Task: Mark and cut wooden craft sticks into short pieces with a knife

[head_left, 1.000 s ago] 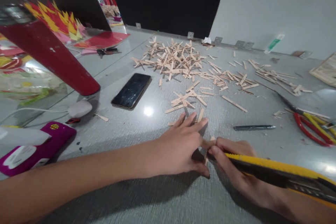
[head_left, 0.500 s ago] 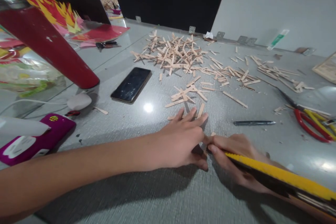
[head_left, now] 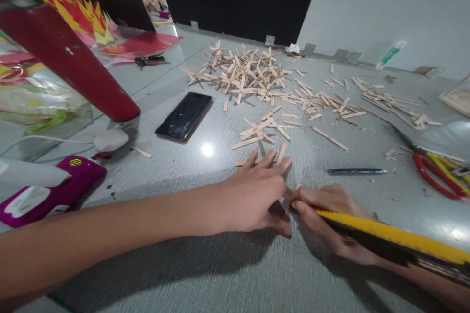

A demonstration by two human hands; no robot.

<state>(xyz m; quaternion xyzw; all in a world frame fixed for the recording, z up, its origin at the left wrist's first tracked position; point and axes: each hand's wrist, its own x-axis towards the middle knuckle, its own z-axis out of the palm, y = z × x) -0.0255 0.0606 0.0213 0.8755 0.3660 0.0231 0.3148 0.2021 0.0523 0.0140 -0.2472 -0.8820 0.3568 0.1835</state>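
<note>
My left hand (head_left: 257,195) lies on the grey table with its fingers spread. Its index finger reaches to the tips of my right hand, and its thumb rests lower on the table. My right hand (head_left: 330,220) is closed around a yellow and black utility knife (head_left: 392,234), whose handle slants back toward the lower right. The blade end is hidden between the hands, where a bit of a wooden stick (head_left: 299,187) shows. Just beyond my left fingertips lie more sticks, one upright in view (head_left: 282,153) and a small crossed cluster (head_left: 259,132).
A large heap of craft sticks (head_left: 246,73) spreads across the back. Left stand a phone (head_left: 185,116), a red bottle (head_left: 73,58), a white plug-like piece (head_left: 111,140) and a purple device (head_left: 84,176). Right lie a pen (head_left: 356,171) and red-and-yellow-handled pliers (head_left: 436,176).
The view has shifted very slightly. Both hands stay in nearly the same place, with the utility knife's rear end tilted a little lower.
</note>
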